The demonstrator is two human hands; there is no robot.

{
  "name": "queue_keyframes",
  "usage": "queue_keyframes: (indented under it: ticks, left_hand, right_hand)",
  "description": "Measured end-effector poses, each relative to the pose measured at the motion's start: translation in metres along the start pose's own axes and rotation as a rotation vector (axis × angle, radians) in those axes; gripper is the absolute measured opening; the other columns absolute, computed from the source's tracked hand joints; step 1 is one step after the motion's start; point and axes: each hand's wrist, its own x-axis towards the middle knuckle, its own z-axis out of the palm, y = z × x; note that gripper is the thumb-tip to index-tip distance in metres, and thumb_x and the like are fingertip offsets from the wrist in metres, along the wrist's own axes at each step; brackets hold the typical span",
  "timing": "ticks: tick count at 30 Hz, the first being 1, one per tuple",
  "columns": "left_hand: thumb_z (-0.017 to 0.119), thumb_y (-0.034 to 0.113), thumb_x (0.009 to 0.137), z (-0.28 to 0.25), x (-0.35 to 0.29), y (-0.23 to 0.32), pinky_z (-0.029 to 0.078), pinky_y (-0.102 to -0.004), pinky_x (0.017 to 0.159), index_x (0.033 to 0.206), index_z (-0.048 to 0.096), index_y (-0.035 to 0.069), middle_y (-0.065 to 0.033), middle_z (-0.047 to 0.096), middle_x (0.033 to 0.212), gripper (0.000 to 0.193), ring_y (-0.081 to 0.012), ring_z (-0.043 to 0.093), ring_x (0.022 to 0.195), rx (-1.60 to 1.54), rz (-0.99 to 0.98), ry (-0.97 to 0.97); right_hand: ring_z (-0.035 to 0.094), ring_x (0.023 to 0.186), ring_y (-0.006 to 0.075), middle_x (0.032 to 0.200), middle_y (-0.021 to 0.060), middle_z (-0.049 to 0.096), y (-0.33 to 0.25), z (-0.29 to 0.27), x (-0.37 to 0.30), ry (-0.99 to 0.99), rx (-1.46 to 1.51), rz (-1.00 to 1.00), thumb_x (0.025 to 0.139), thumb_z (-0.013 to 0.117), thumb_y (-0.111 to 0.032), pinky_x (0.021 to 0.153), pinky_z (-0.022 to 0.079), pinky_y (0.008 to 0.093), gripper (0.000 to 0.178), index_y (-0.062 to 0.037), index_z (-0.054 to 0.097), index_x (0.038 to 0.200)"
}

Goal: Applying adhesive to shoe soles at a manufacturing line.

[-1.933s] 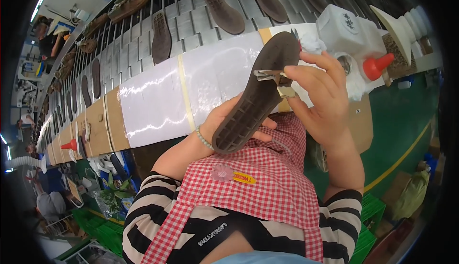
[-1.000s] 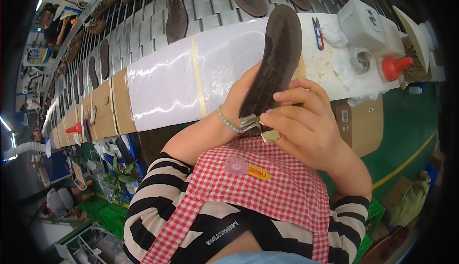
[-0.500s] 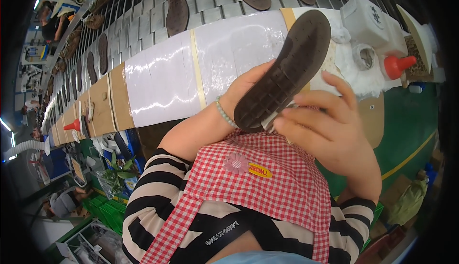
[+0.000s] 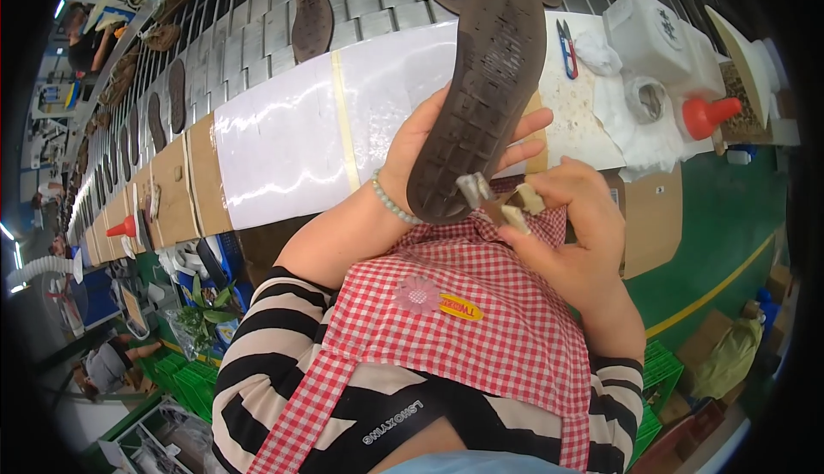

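Observation:
A dark brown shoe sole [image 4: 472,105] lies tilted in my left hand [image 4: 410,152], its gridded face toward me. My left palm supports it from beneath, with fingertips showing past its right edge. The grooves are widest at the near, lower end, and the far part has a wet-looking sheen. Close to that lower end is my right hand [image 4: 577,229], thumb and forefinger curled around a small piece [image 4: 474,189], whitish and smeared by motion. Pale tan bits show at the tips of that thumb and forefinger. Whether the piece touches the sole I cannot tell.
Beyond the white-covered work board [image 4: 283,131], more soles [image 4: 312,15] rest on a slatted metal conveyor. Small snips [image 4: 567,49] lie on the board's right part. Near them stand a white plastic container [image 4: 654,32], a crumpled white cloth [image 4: 622,118] and a red-capped bottle [image 4: 711,116].
My left hand has shifted the sole slightly left and up, turning it more upright. My right hand has drawn back from the sole and lowered. The snips have come into sight.

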Motion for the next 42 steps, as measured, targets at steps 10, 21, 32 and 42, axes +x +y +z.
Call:
queue_keyframes:
  ticks: [10,21,32,42]
  left_hand:
    - [0.033,0.033,0.11,0.007,-0.007,-0.006,0.041,-0.0533,0.114,0.144,0.045,-0.002,-0.019,0.052,0.142,0.05,-0.0385,0.046,0.138,0.078,-0.026,-0.014]
    - [0.031,0.031,0.11,0.016,-0.016,-0.013,0.043,-0.0495,0.114,0.147,0.039,-0.002,-0.0217,0.051,0.142,0.05,-0.0361,0.048,0.137,0.277,-0.028,0.112]
    - [0.03,0.034,0.11,-0.005,-0.003,-0.014,0.038,-0.0714,0.107,0.154,0.031,0.001,-0.0205,0.043,0.152,0.055,-0.0542,0.036,0.139,0.107,-0.189,-0.064]
    - [0.028,0.034,0.109,-0.024,-0.009,-0.005,0.043,-0.0755,0.098,0.152,0.031,-0.003,-0.0278,0.043,0.149,0.057,-0.0635,0.042,0.128,-0.075,-0.287,-0.05]
  right_hand:
    - [0.062,0.088,0.029,0.085,0.0065,0.065,0.002,-0.009,0.006,0.061,-0.193,-0.066,0.063,0.089,-0.012,0.087,0.048,0.042,0.044,-0.0049,0.068,0.1]
    - [0.063,0.093,0.0278,0.091,0.008,0.067,0.017,-0.021,0.014,0.218,-0.244,-0.09,0.063,0.087,-0.008,0.079,0.051,0.0385,0.045,-0.0019,0.068,0.103]
    - [0.062,0.089,0.0265,0.088,0.0064,0.065,0.045,-0.049,0.022,0.231,-0.3,-0.119,0.065,0.085,-0.007,0.084,0.048,0.0394,0.045,-0.0043,0.067,0.106]
    - [0.061,0.094,0.0257,0.091,0.0052,0.066,0.046,-0.067,0.033,0.237,-0.4,-0.149,0.068,0.083,-0.008,0.087,0.046,0.0386,0.042,-0.0064,0.07,0.108]
